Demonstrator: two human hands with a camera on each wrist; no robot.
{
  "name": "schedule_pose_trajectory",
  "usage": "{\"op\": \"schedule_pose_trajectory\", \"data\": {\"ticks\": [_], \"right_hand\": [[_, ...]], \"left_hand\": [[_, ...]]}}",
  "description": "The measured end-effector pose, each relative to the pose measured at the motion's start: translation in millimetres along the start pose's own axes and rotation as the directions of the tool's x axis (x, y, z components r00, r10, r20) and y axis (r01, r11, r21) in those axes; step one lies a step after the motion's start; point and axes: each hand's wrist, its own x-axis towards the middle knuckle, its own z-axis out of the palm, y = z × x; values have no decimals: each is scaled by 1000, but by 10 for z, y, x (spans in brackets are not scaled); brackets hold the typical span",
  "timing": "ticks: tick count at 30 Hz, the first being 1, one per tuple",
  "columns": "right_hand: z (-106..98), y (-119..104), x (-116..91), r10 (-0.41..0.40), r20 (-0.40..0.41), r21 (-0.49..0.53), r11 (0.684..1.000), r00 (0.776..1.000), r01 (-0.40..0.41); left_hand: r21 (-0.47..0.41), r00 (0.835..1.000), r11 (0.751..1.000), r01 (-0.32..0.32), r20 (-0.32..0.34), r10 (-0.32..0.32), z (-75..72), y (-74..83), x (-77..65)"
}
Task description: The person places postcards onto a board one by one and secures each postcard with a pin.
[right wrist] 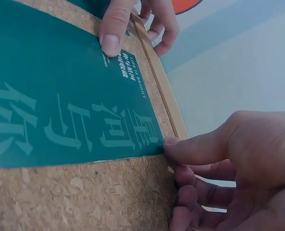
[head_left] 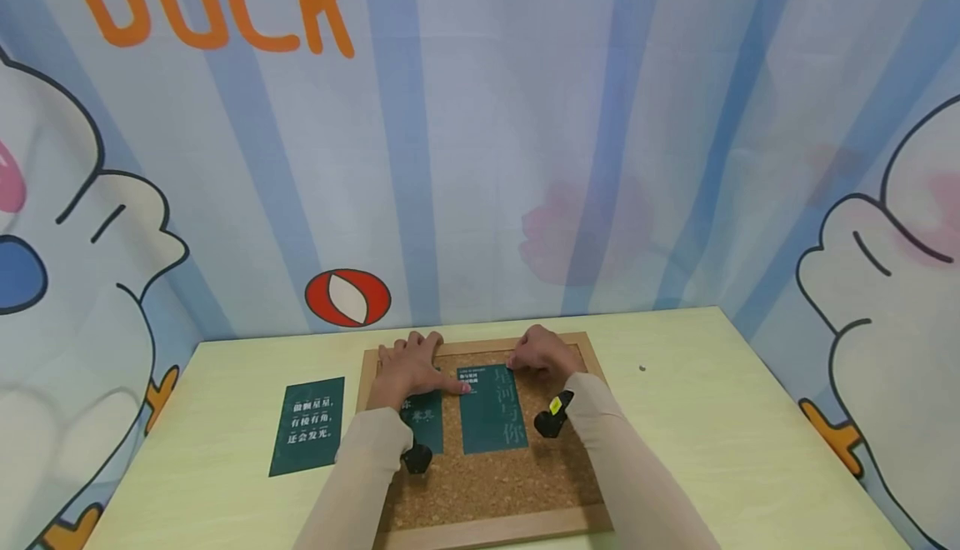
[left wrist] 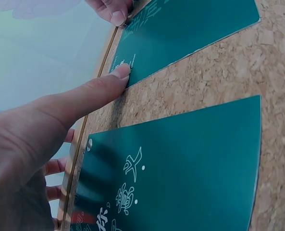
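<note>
Your green cards bear white lettering; your corkboard is speckled tan, counter pale yellow, backdrop blue-striped.

Three green cards, one framed corkboard, one table

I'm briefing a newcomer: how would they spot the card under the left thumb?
On the pale table lies a framed corkboard. On it, the left hand's thumb rests on the right green card. Large, faint characters run down its whole right side; the left card's lower right is plain.
</note>
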Motion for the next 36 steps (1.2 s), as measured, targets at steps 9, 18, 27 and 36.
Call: {"op": "schedule_pose_trajectory", "data": {"ticks": [9, 18, 27, 36], "right_hand": [[0, -57, 5, 32, 10, -38, 999, 999, -31], [9, -45, 22, 61, 4, -36, 998, 998, -60], [52, -27, -50, -41, -31, -77, 996, 999, 39], [98, 189, -173, -250, -127, -75, 967, 960, 242]], "left_hand": [[5, 1000, 1000, 7, 2, -7, 28, -31, 38], [13, 1000, 1000, 2, -6, -2, 47, -40, 56], [5, 1000, 1000, -2, -8, 2, 61, -51, 52], [1, 1000, 1000, -2, -6, 2, 58, -56, 33]]}}
